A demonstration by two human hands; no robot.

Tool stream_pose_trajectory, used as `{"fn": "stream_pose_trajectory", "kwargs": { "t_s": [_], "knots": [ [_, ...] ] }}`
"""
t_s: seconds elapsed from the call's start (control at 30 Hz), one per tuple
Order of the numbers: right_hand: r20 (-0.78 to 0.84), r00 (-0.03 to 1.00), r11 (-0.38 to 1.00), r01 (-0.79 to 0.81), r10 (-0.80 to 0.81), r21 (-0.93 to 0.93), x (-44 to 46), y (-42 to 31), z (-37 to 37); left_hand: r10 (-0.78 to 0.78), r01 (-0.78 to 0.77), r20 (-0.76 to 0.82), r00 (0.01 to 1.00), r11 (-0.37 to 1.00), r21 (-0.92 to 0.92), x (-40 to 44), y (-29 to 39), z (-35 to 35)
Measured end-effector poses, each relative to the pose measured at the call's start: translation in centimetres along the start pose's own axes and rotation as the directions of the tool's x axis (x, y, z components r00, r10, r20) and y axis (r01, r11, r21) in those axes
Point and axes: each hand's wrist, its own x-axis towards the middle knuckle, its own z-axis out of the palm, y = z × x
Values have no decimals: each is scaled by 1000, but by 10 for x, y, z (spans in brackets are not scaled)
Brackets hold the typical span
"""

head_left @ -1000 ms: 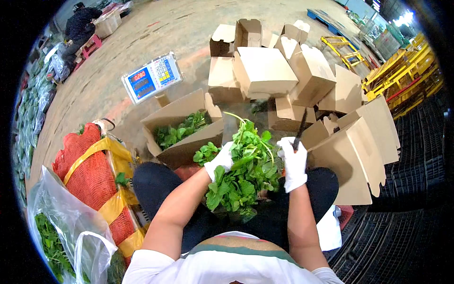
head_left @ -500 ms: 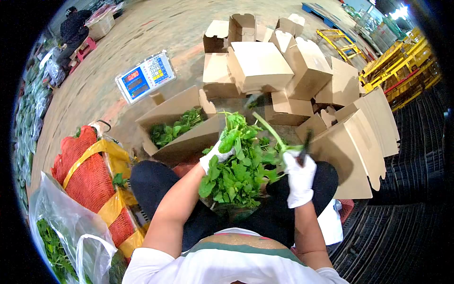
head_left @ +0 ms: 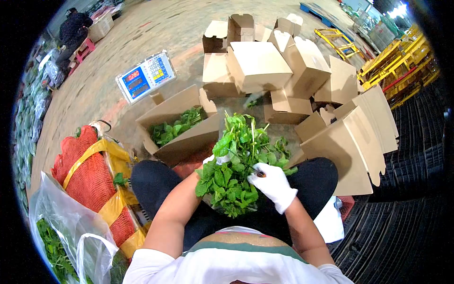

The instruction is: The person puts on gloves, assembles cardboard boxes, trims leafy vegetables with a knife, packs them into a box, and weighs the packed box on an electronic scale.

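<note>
My left hand (head_left: 218, 158), in a white glove, grips a bunch of leafy greens (head_left: 224, 182) that look like mint, its cut stems pointing away from me. Leaves cover most of its fingers. My right hand (head_left: 274, 185), gloved in white too, closes around a small dark tool (head_left: 261, 174), with a thin dark shaft running in among the leaves. Whether it is a knife or scissors is hard to make out. More leaves sit between and beyond my hands, above my lap.
An open carton (head_left: 189, 137) of greens stands ahead left, near a digital scale (head_left: 145, 76) reading 0.280. Several cardboard boxes (head_left: 260, 66) crowd the front and right. At left lie a red mesh sack (head_left: 87, 175) and a clear plastic bag (head_left: 71, 227). Another person (head_left: 73, 31) sits far left.
My right hand has moved left and toward me, from beside the bunch to its right side, bringing the dark tool among the leaves. The long stem by that hand no longer shows.
</note>
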Motion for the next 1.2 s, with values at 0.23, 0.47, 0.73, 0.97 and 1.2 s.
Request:
{"fn": "stream_pose_trajectory", "kwargs": {
  "t_s": [0.23, 0.47, 0.73, 0.97, 1.2],
  "knots": [
    [-223, 968, 977, -70, 115, 199, -6, -14, -39, 2, -2, 63, 998, 1000, 2, 3, 4, 2],
    [-108, 991, 604, 137, -85, 785, 35, -6, -12, 111, -133, 93, 989, 952, 274, 4, 4, 15],
    [-157, 987, 422, 131, 26, 897, 55, 18, 6, 492, -296, 247, 835, 23, 955, 11, -5, 36],
    [-240, 957, 499, 289, -160, 817, 65, 94, 2, -71, 7, 125, 990, 891, 454, -2, 56, 22],
    [-215, 950, 459, 300, -228, 836, 61, 111, 4, 73, -90, 59, 996, 921, 379, -11, 24, 6]
  ]
}}
